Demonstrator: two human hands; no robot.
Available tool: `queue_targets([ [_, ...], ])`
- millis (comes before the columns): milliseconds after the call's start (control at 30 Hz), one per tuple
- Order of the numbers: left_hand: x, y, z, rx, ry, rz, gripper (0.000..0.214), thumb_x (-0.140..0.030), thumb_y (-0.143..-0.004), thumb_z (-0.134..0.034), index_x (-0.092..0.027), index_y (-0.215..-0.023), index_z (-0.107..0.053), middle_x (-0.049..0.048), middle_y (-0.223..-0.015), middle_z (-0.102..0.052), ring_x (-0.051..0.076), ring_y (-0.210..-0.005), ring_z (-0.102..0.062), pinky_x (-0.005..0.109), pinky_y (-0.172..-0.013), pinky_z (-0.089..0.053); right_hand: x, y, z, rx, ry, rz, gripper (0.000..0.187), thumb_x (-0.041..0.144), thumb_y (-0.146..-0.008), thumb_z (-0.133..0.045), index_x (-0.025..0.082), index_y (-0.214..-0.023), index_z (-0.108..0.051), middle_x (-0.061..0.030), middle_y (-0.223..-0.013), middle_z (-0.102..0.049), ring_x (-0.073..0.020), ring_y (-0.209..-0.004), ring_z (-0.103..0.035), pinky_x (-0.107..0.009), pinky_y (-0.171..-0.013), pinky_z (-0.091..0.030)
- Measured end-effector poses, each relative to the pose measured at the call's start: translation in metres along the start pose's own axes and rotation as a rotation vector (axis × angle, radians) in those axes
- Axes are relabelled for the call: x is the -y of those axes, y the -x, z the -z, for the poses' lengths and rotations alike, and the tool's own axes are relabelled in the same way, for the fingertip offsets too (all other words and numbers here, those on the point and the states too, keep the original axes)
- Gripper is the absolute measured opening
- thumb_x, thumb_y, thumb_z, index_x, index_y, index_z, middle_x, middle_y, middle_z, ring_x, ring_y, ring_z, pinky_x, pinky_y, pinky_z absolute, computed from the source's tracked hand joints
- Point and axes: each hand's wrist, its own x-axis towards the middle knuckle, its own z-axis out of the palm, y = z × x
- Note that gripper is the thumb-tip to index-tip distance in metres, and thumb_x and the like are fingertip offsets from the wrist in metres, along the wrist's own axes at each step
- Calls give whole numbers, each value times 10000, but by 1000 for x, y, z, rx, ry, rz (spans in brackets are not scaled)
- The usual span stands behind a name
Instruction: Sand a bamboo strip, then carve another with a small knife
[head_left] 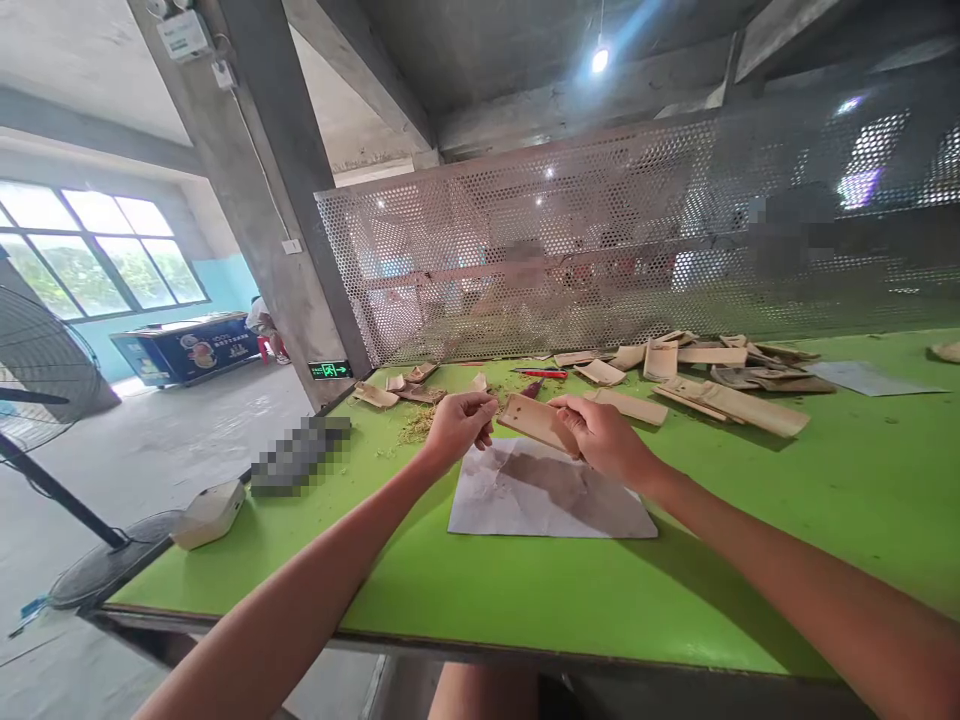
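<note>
In my right hand [604, 440] is a flat, pale bamboo piece [536, 422], gripped at its right end and tilted. Two dark spots mark its left end. Just left of that end, my left hand [459, 432] is closed with curled fingers; whatever they hold, if anything, cannot be made out. Beneath both hands a creased sheet of white paper [551, 505] lies on the green table [600, 600]. Behind the bamboo piece lie a red and black tool [544, 373] and a tool with a dark red handle [533, 388].
Bamboo pieces [739, 405] are heaped at the back right, and several smaller ones [375, 395] lie back left near shavings [416, 425]. A perforated metal screen [525, 270] borders the far edge. A white box [210, 515] sits at the left edge, beside a standing fan [52, 370].
</note>
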Motion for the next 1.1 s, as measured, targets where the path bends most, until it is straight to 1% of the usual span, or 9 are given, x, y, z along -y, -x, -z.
queue_targets([
  [67, 3, -1, 2, 81, 17, 41, 380, -451, -740, -769, -93, -852, -709, 28, -565, -642, 131, -427, -618, 206, -371, -481, 0, 0, 1, -27, 0, 0, 349, 274, -935, -408, 164, -1123, -681, -103, -999, -752, -230, -867, -680, -285, -693, -454],
  [167, 3, 0, 3, 181, 122, 118, 571, -430, -693, -821, -55, -1104, -691, 110, -721, -734, 182, -553, -699, 262, -497, -575, 2, 1, 3, -47, 5, 39, 335, 280, -930, -429, 177, -1100, -698, -94, -1021, -749, -225, -882, -676, -286, -700, -449],
  [300, 1, 3, 0, 168, 205, 140, 736, -353, -676, -852, -13, -1278, -599, 134, -742, -747, 190, -604, -717, 287, -602, -606, 4, 3, 7, -8, -30, 0, 318, 277, -915, -454, 186, -1097, -699, -73, -941, -746, -181, -702, -661, -274, -623, -449],
  [433, 0, 2, -2, 93, 227, 114, 593, -295, -687, -838, -30, -1175, -629, 90, -672, -727, 176, -569, -705, 275, -599, -606, 2, 3, 6, 96, -163, -112, 321, 276, -868, -542, 164, -1144, -660, -24, -713, -699, -130, -489, -579, -250, -517, -449],
  [567, 4, 0, -1, 106, 173, 99, 399, -344, -709, -817, -78, -948, -640, 64, -616, -697, 158, -516, -678, 249, -527, -582, -4, -3, 8, 132, -273, -138, 221, 290, -864, -559, 131, -974, -667, -17, -604, -641, -131, -489, -593, -233, -501, -478],
  [667, 9, -3, 3, 98, 63, 59, 344, -412, -787, -743, -105, -885, -622, 45, -616, -681, 148, -490, -662, 251, -485, -569, -15, -12, 27, -20, -299, -184, 238, 280, -872, -550, 123, -1011, -661, -3, -568, -604, -128, -459, -578, -213, -435, -452],
  [800, 17, -13, 18, -34, -99, 42, 185, -289, -852, -660, -108, -866, -623, 12, -578, -645, 128, -451, -630, 242, -461, -553, -44, -20, 63, -397, -209, -387, 290, 197, -875, -513, 89, -1098, -664, -14, -579, -576, -109, -420, -539, -192, -400, -405],
  [933, 24, -24, 40, -148, -262, 79, 98, -163, -866, -572, -102, -809, -624, 4, -548, -618, 114, -419, -594, 222, -433, -514, -82, -21, 81, -454, -128, -582, 339, 79, -845, -476, 52, -1118, -677, -68, -613, -605, -133, -473, -587, -226, -491, -472],
  [1100, 31, -34, 80, -342, -526, 73, 268, -120, -850, -512, -87, -1076, -652, 31, -647, -691, 134, -500, -643, 236, -509, -534, -116, -23, 84, -502, -172, -678, 412, 47, -793, -542, 40, -1190, -653, -116, -707, -658, -130, -500, -600, -253, -560, -504],
])
